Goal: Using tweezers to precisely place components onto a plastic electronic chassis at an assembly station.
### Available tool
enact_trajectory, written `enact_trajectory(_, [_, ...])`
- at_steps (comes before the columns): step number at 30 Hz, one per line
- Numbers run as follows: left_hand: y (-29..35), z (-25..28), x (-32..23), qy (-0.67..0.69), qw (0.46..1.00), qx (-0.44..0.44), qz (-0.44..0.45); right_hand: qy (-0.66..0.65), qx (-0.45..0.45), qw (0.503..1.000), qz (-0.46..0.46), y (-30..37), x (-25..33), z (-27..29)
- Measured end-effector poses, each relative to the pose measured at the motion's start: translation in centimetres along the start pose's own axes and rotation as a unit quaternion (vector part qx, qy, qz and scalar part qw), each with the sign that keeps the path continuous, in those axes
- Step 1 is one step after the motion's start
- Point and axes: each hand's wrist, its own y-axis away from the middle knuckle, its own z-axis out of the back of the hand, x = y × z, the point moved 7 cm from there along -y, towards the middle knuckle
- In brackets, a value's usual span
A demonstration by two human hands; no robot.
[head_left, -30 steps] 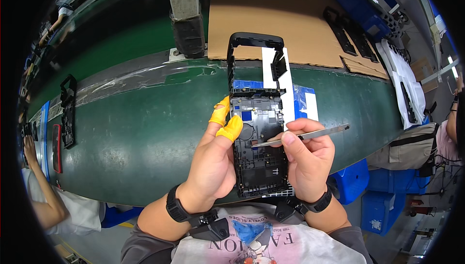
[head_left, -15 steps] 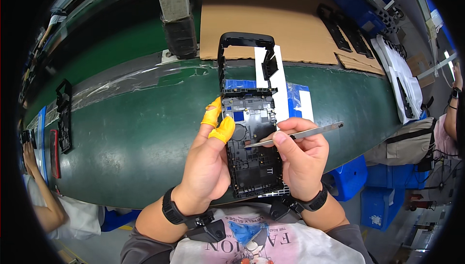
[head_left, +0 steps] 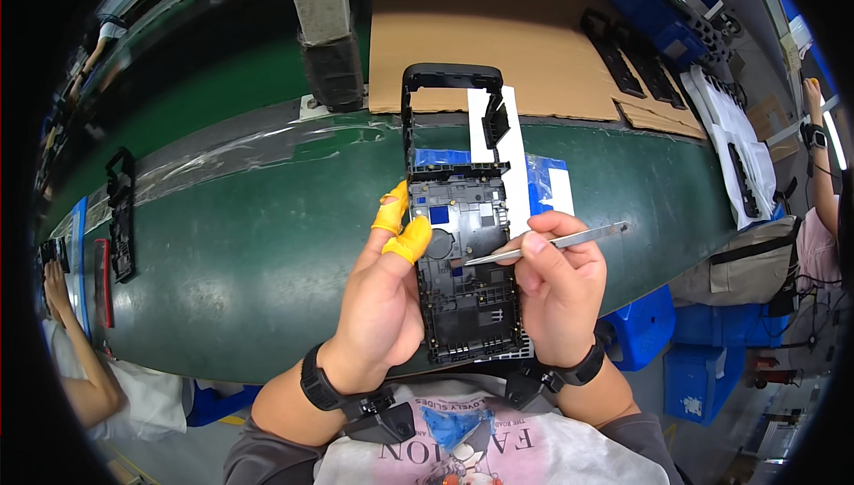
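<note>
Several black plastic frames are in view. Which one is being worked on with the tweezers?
The long black frame held upright by the left hand; the right hand points tweezers into it. The others lie untouched on belt and cardboard.

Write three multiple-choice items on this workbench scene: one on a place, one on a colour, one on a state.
1. Where does the tip of the tweezers rest?
A. on the cardboard sheet
B. inside the black frame
C. on the blue bin

2. What colour are the finger covers on the left hand?
A. yellow
B. white
C. red

3. How is the frame supported?
A. lying flat on the belt
B. held up by both hands
C. hanging from a hook

Key: 1 B, the tip meets the frame's middle; 2 A, two fingertips show yellow; 3 B, the left hand and right hand grip its sides.
</note>
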Motion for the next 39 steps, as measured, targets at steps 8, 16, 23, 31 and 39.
enact_trajectory(8, [0.3,-0.1,0.3,-0.024,1.000,0.006,0.007,0.007,0.028,1.000,0.013,0.8,0.3,-0.5])
enact_trajectory(16, [0.1,-0.1,0.3,-0.032,0.999,-0.008,0.002,0.037,0.053,0.997,0.028,0.6,0.5,-0.6])
enact_trajectory(23, [0.0,-0.1,0.1,-0.026,1.000,-0.002,0.003,0.044,0.049,0.997,0.030,0.4,0.0,-0.7])
enact_trajectory(31, [0.5,-0.3,0.0,-0.035,0.999,0.000,0.000,0.058,0.043,0.997,0.031,0.7,-0.1,-0.6])
enact_trajectory(39, [0.4,-0.8,0.4,-0.051,0.998,0.027,0.018,0.058,0.038,0.997,0.029,0.9,0.1,-0.4])
